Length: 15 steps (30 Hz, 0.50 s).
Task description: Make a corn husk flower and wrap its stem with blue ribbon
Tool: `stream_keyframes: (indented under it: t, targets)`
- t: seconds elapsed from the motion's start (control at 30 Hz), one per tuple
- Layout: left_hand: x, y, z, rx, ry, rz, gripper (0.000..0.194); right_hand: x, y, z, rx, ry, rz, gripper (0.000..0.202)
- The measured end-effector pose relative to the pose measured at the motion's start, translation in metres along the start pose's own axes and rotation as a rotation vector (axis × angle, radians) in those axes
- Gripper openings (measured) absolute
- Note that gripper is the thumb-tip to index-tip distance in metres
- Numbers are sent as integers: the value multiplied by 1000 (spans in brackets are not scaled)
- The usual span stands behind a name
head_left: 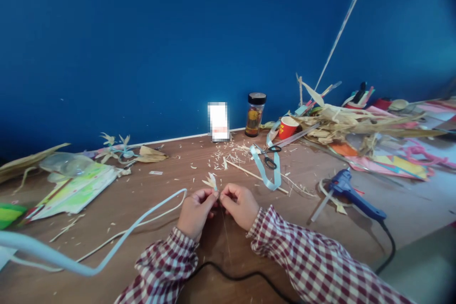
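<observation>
Close together over the table, my two hands meet at a small flower made of pale husk strips (210, 181). My left hand (197, 211) pinches its base between thumb and finger, and the petals stick up above the fingertips. A light blue bit shows among them. My right hand (240, 204) is closed in a pinch right beside the base; what its fingertips hold is hidden. A fine, pale thread-like line (226, 235) hangs below the hands. Light blue ribbon (133, 228) loops up from the lower left to near my left wrist.
Black-handled scissors (270, 156), a ribbon loop (265, 178) and a thin stick (254, 175) lie beyond my hands. A blue glue gun (356, 194) rests at right. Behind stand a jar (253, 116) and red paper cup (288, 128); dried husks (349, 121) are heaped at right.
</observation>
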<state>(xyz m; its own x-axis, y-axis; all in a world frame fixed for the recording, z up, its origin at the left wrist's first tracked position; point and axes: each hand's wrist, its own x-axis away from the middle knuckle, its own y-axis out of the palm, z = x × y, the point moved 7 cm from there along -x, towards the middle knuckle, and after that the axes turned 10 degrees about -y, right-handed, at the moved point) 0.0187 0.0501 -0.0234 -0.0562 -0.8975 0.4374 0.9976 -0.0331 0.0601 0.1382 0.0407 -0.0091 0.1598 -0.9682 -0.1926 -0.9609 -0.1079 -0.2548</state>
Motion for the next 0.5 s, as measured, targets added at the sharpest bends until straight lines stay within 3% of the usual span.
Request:
stream_keyframes:
  t: [0.23, 0.5]
  targets:
    - [-2, -3, -1, 4, -10, 40, 28, 0, -3, -5, 141, -27, 28, 14]
    - [0, -3, -3, 107, -39, 62, 36, 2, 1, 10, 2, 111, 31, 18]
